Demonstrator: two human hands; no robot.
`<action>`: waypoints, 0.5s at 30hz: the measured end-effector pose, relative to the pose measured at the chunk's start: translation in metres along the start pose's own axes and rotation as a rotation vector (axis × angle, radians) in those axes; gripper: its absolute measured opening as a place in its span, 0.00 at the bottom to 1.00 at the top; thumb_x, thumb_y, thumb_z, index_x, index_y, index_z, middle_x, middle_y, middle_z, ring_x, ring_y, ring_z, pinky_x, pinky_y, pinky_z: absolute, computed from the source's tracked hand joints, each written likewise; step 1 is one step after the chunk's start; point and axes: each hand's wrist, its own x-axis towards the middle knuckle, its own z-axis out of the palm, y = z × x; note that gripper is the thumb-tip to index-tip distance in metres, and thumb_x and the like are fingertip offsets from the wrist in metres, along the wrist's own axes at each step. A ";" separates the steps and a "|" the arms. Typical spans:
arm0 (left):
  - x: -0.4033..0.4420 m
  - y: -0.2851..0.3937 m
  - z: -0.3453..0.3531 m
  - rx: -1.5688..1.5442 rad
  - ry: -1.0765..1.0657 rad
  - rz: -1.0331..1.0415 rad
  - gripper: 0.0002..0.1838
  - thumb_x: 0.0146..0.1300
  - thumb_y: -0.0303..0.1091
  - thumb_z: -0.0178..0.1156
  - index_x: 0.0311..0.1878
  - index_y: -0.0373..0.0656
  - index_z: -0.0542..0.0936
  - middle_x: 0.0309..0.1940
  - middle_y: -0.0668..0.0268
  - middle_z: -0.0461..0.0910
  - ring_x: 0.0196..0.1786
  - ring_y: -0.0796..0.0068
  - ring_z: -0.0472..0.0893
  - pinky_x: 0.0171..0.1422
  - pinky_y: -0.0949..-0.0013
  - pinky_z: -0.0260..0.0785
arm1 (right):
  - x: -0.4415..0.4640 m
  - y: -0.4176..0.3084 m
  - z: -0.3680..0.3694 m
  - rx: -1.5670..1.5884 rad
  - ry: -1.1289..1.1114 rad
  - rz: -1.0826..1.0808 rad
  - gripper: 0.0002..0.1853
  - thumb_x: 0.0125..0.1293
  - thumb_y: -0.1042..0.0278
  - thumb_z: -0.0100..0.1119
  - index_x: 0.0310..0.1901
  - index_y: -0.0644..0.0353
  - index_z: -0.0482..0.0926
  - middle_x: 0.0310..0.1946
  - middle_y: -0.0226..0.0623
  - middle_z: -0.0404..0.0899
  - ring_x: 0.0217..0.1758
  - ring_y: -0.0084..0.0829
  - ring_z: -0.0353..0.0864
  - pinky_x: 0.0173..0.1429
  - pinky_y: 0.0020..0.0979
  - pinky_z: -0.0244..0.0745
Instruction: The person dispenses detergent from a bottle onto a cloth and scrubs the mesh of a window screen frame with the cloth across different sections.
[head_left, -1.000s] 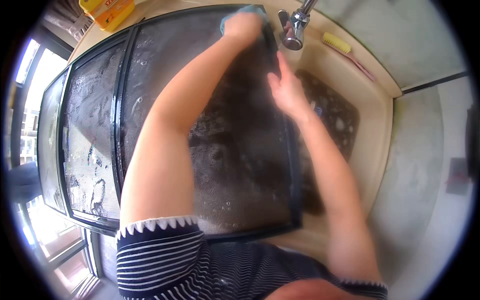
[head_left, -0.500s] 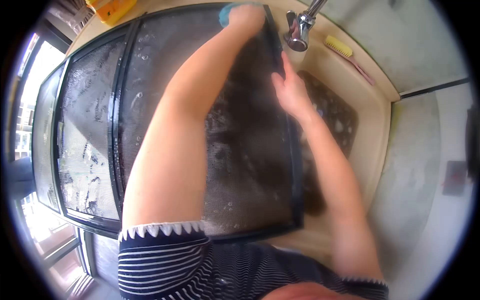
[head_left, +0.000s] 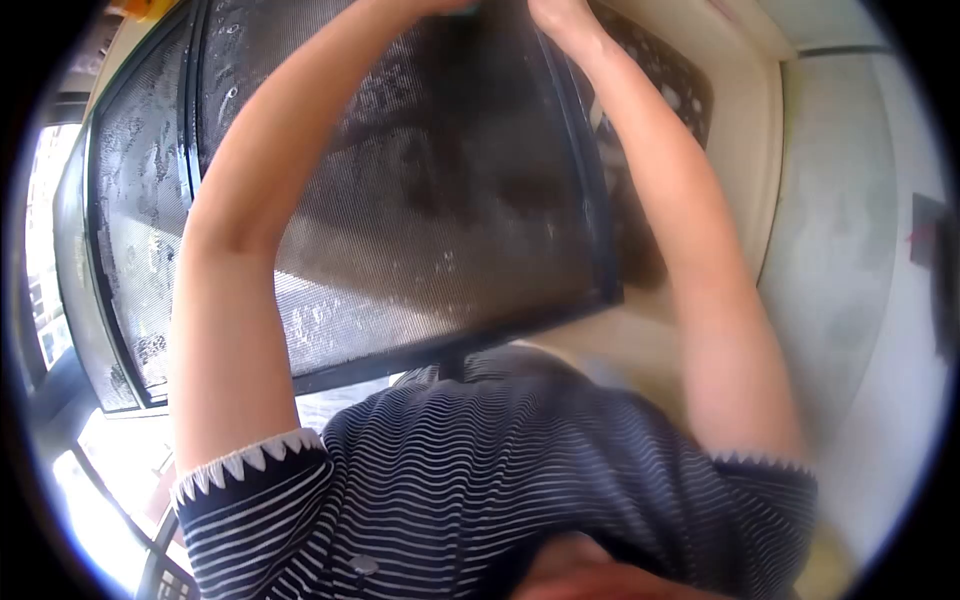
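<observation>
A large black-framed window screen (head_left: pixel 470 220) with wet, soapy mesh lies in front of me, its right side over the basin. My left hand (head_left: pixel 445 4) is mostly cut off by the upper edge of the view. A sliver of teal cloth (head_left: pixel 466 11) shows under it against the mesh, and the hand is closed on it. My right hand (head_left: pixel 562 18) grips the right bar of the screen's frame, thumb toward the mesh. Its fingertips are partly hidden beyond the top of the view.
The beige basin (head_left: pixel 745 140) extends to the right of the screen, with dark, foamy water (head_left: pixel 665 85) in it. A pale wall (head_left: pixel 840 200) stands beyond the basin. Bright windows (head_left: pixel 50 220) are at the left. A bit of orange-yellow packaging (head_left: pixel 145 9) shows at top left.
The view has tilted down, so the faucet and yellow brush have left it. My left hand with the teal cloth has shifted left on the mesh; my right hand has closed on the frame.
</observation>
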 end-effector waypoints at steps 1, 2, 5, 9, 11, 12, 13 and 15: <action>-0.013 0.015 -0.011 0.164 -0.084 0.207 0.09 0.54 0.35 0.50 0.26 0.44 0.78 0.20 0.59 0.77 0.23 0.60 0.77 0.26 0.59 0.69 | 0.003 0.007 0.001 -0.061 -0.031 0.068 0.21 0.65 0.57 0.37 0.48 0.66 0.71 0.46 0.57 0.72 0.54 0.49 0.69 0.57 0.38 0.63; -0.029 0.040 -0.022 -0.110 -0.014 -0.006 0.09 0.54 0.37 0.50 0.25 0.45 0.77 0.19 0.58 0.76 0.22 0.57 0.77 0.26 0.58 0.68 | 0.006 0.019 0.002 -0.120 -0.062 0.134 0.20 0.65 0.58 0.36 0.44 0.67 0.72 0.42 0.57 0.73 0.51 0.50 0.71 0.54 0.40 0.64; -0.069 0.107 -0.068 -0.355 0.028 -0.020 0.06 0.55 0.30 0.49 0.31 0.46 0.76 0.21 0.58 0.78 0.23 0.59 0.79 0.21 0.62 0.71 | 0.007 0.022 0.005 -0.254 -0.033 0.201 0.19 0.63 0.60 0.35 0.33 0.68 0.74 0.34 0.57 0.75 0.43 0.53 0.73 0.46 0.45 0.66; -0.120 0.177 -0.101 -0.455 -0.139 0.032 0.13 0.55 0.33 0.56 0.46 0.47 0.75 0.16 0.61 0.75 0.20 0.63 0.78 0.23 0.64 0.71 | 0.006 0.017 0.004 -0.262 -0.056 0.232 0.19 0.64 0.60 0.35 0.34 0.67 0.74 0.35 0.56 0.75 0.43 0.53 0.73 0.47 0.45 0.67; -0.122 0.177 -0.088 -0.440 -0.025 0.063 0.11 0.54 0.34 0.56 0.42 0.49 0.75 0.16 0.64 0.74 0.19 0.66 0.76 0.21 0.66 0.69 | 0.006 0.027 0.007 -0.294 -0.055 0.182 0.19 0.64 0.60 0.35 0.34 0.67 0.74 0.35 0.56 0.75 0.43 0.53 0.73 0.47 0.45 0.67; -0.116 0.170 -0.085 -0.395 0.073 0.089 0.09 0.54 0.33 0.57 0.39 0.50 0.76 0.17 0.65 0.75 0.18 0.67 0.75 0.21 0.67 0.68 | 0.007 0.032 0.009 -0.305 -0.052 0.167 0.19 0.64 0.61 0.35 0.35 0.67 0.74 0.36 0.57 0.75 0.43 0.53 0.73 0.47 0.46 0.67; -0.107 0.159 -0.078 -0.354 0.169 0.113 0.07 0.53 0.33 0.57 0.37 0.51 0.76 0.17 0.66 0.75 0.18 0.68 0.75 0.20 0.68 0.68 | 0.009 0.030 0.008 -0.311 -0.053 0.167 0.19 0.63 0.61 0.34 0.34 0.67 0.74 0.35 0.57 0.75 0.43 0.53 0.73 0.47 0.46 0.67; -0.078 0.124 -0.054 -0.117 0.211 -0.008 0.03 0.54 0.37 0.56 0.28 0.51 0.75 0.19 0.68 0.76 0.19 0.69 0.76 0.21 0.69 0.68 | 0.008 0.022 0.005 -0.328 -0.057 0.182 0.19 0.63 0.62 0.34 0.32 0.68 0.74 0.35 0.57 0.75 0.43 0.53 0.73 0.47 0.45 0.67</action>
